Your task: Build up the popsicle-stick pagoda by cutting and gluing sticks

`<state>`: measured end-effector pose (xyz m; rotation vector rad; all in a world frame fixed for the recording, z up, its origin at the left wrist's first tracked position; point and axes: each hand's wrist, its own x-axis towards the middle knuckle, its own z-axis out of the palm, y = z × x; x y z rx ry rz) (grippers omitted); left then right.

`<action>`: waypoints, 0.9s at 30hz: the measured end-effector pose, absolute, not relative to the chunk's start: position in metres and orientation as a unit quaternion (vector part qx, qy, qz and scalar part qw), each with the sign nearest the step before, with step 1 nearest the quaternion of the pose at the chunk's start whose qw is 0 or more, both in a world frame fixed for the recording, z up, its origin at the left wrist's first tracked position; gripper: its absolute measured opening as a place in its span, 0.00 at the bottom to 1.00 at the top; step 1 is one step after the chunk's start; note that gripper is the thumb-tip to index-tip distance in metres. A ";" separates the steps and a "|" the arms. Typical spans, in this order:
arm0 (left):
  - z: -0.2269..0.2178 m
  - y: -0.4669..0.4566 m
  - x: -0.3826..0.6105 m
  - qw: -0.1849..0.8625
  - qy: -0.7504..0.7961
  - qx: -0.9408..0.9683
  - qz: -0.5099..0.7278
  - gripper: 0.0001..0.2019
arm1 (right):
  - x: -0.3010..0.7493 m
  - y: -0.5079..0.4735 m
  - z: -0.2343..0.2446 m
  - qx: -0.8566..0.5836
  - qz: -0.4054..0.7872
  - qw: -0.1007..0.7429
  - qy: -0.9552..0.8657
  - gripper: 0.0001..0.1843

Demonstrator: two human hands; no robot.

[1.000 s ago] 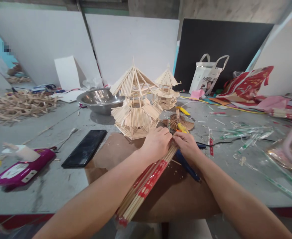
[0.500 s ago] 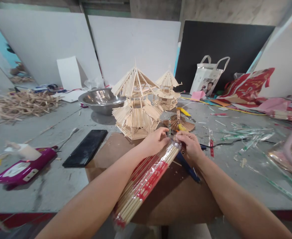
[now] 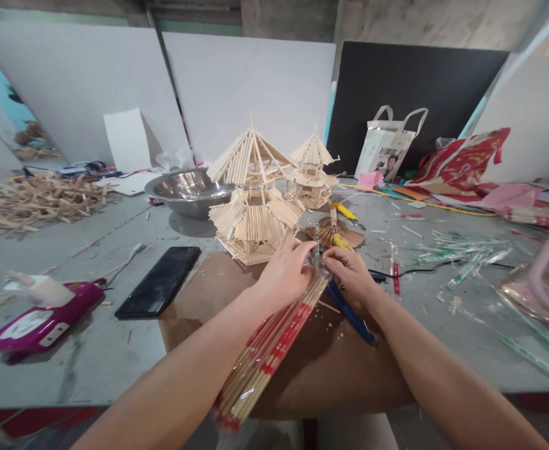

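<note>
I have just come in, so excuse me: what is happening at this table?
A person is handling a plastic-wrapped pack of wooden sticks, which lies at a slant before them. The left hand is on the far end of the pack, and the right hand has its fingertips close by that end. I cannot tell if the pack is open there. Just beyond stands a large stick pagoda, with a smaller stick pagoda behind it.

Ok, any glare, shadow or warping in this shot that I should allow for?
Head view: glints on the stick bundle's plastic wrap and in the metal bowl; dark shadow on the brown sheet; stick pile at far left blurred; upright boards lean, suggesting wide-angle distortion.
</note>
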<state>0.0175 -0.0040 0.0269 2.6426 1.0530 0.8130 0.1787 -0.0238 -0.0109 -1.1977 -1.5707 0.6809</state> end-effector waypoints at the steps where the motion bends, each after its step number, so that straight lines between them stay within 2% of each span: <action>1: 0.027 -0.005 0.018 0.086 0.355 0.890 0.272 0.22 | 0.178 -0.023 -0.011 -0.498 0.282 0.497 -0.652 0.08; 5: 0.030 -0.009 0.018 0.048 0.360 0.893 0.264 0.22 | 0.177 -0.020 -0.011 -0.511 0.274 0.480 -0.658 0.07; 11: 0.036 -0.012 0.017 0.033 0.386 0.874 0.292 0.22 | 0.168 -0.028 -0.010 -0.513 0.250 0.568 -0.593 0.10; 15: 0.039 -0.013 0.017 0.042 0.391 0.868 0.305 0.19 | 0.165 -0.033 -0.009 -0.496 0.237 0.588 -0.594 0.09; 19: 0.039 -0.012 0.018 0.043 0.375 0.874 0.306 0.12 | 0.168 -0.035 -0.006 -0.493 0.179 0.562 -0.639 0.08; 27: 0.034 -0.011 0.020 -0.018 0.364 0.893 0.264 0.07 | 0.170 -0.030 -0.002 -0.540 0.124 0.486 -0.676 0.06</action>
